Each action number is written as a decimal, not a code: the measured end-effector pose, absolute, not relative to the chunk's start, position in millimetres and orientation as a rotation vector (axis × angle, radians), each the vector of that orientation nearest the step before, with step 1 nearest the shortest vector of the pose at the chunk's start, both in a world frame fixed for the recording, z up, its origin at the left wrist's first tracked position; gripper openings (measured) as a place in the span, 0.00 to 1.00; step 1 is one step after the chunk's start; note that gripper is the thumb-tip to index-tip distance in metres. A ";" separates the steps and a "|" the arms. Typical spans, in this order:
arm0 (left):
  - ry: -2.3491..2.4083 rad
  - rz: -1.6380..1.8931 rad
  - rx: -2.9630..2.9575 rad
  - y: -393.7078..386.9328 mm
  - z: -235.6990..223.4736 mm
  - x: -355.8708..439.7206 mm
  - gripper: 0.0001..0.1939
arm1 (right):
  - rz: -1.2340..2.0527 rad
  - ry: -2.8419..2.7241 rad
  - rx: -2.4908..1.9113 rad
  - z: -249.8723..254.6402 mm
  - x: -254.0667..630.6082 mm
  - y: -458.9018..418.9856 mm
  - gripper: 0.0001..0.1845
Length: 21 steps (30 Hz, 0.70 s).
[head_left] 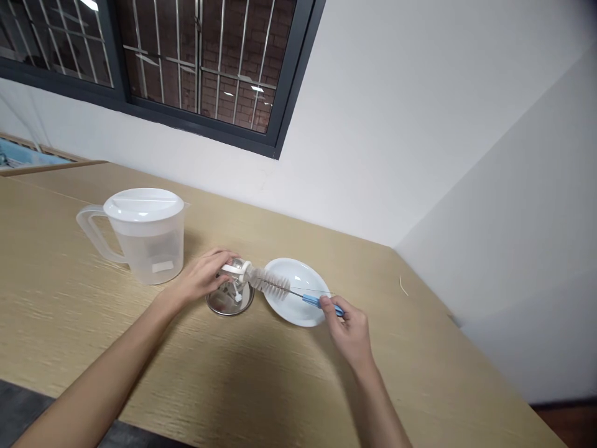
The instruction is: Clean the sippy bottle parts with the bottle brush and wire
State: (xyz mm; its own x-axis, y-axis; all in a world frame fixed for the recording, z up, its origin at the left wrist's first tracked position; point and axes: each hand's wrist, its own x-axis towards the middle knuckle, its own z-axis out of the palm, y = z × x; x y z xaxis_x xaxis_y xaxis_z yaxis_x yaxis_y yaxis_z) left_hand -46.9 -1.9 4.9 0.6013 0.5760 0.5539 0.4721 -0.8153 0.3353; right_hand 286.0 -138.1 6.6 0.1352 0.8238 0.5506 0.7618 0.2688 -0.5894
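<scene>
My left hand (205, 274) is closed around a small clear bottle (237, 264) with a white collar at its mouth, tilted toward the right. My right hand (349, 326) grips the blue handle of a bottle brush (275, 283). The brush's pale bristles point left, with the tip at the bottle's mouth; how far it reaches inside I cannot tell. Under the bottle sits a shiny round metal dish (227, 308), with a small white knob-like part (238, 297) seen in front of it. Behind the brush lies a white oval bowl (301, 316).
A lidded translucent pitcher (152, 249) stands to the left, its handle facing left. The wooden table (289, 386) meets a white wall (336, 205) at the back. Above is a dark-framed window (205, 127) with bars. A thin pale strand (403, 286) lies at the right.
</scene>
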 end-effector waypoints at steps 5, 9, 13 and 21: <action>0.898 0.990 2.640 -2.9 7.3 -49.9 0.17 | -0.159 -1.761 -1.285 -0.7 280.3 -134.5 0.14; 0.910 0.973 2.616 -0.7 5.8 -52.9 0.19 | -0.293 -1.829 -1.135 -5.2 279.8 -132.1 0.17; 0.894 0.957 2.602 0.0 5.3 -53.9 0.18 | -0.315 -1.857 -1.096 -5.8 283.4 -132.5 0.13; 0.880 0.930 2.555 -0.9 6.4 -54.5 0.19 | -0.427 -1.832 -1.116 -0.1 286.1 -137.4 0.11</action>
State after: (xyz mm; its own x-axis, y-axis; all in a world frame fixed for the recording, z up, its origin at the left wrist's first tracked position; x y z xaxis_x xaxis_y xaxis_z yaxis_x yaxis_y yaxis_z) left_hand -54.5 -0.9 6.4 0.6065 0.6308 0.4839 0.4484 -0.7740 0.4470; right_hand 286.1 -137.4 -0.1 -0.1671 0.5152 0.8406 0.8339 0.5287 -0.1582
